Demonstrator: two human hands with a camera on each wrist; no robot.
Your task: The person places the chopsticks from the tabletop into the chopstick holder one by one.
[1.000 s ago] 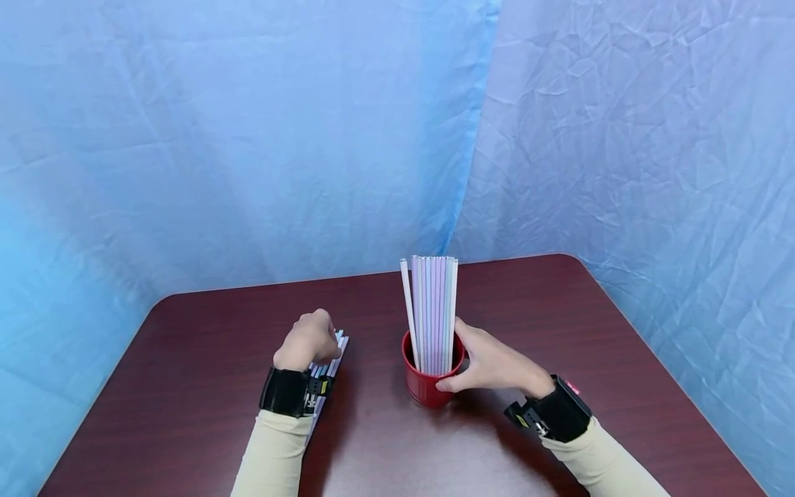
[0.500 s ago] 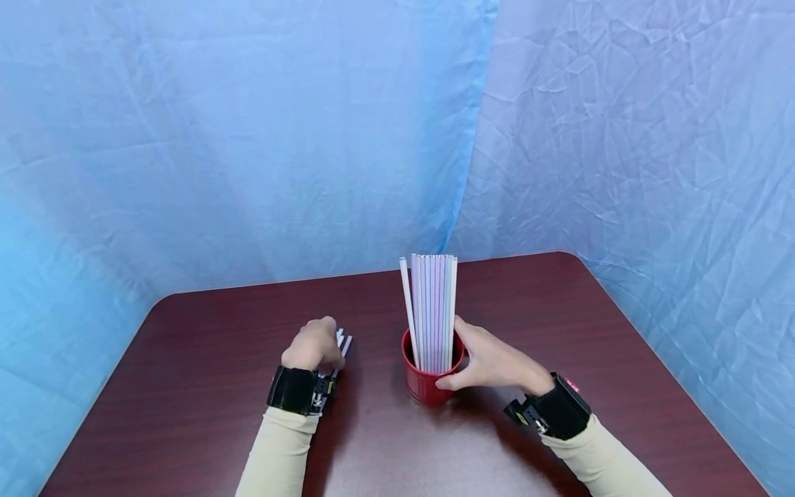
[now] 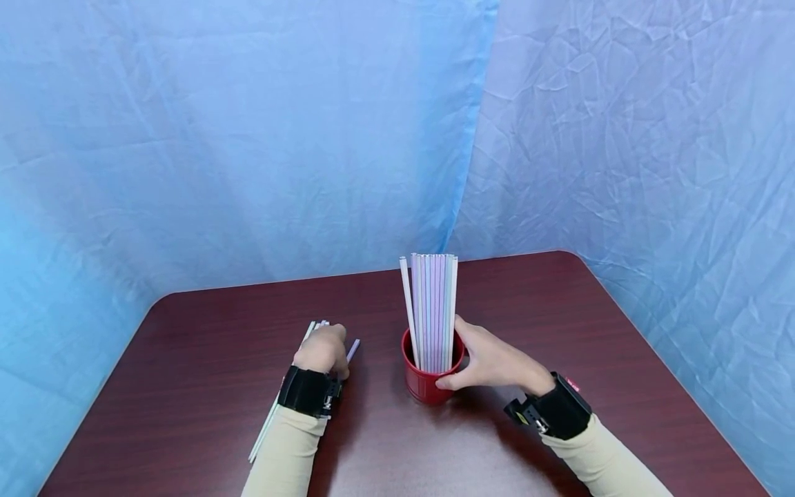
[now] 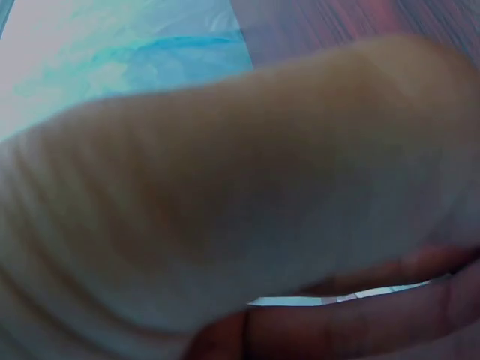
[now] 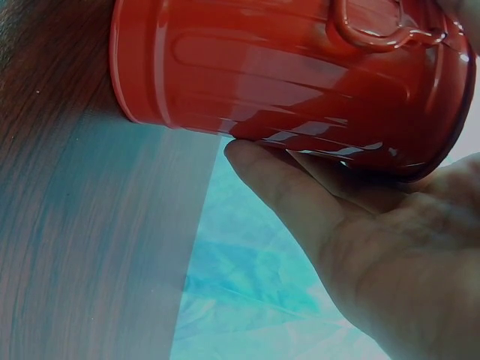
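Observation:
A red metal cup (image 3: pixel 427 391) stands near the middle of the dark table (image 3: pixel 528 304), holding several upright pastel straws (image 3: pixel 433 310). My right hand (image 3: pixel 491 362) grips the cup from the right, thumb on its side. In the right wrist view the cup (image 5: pixel 285 75) fills the top, with the thumb of my right hand (image 5: pixel 360 225) against its wall. To the left of the cup, my left hand (image 3: pixel 323 351) is curled round several loose straws (image 3: pixel 266 428) lying on the table; their ends stick out past the fingers. My palm (image 4: pixel 225 187) blocks the left wrist view, showing only a pale sliver of straws (image 4: pixel 337 300).
Wrinkled blue cloth (image 3: pixel 248 138) hangs behind the table and along its right side. Bare tabletop shows to the far left, the right and the front. Both wrists wear black bands.
My left hand has shifted slightly right and toward me, and the loose straws under it have swung, their tail now showing left of my forearm. The right hand and cup have not moved.

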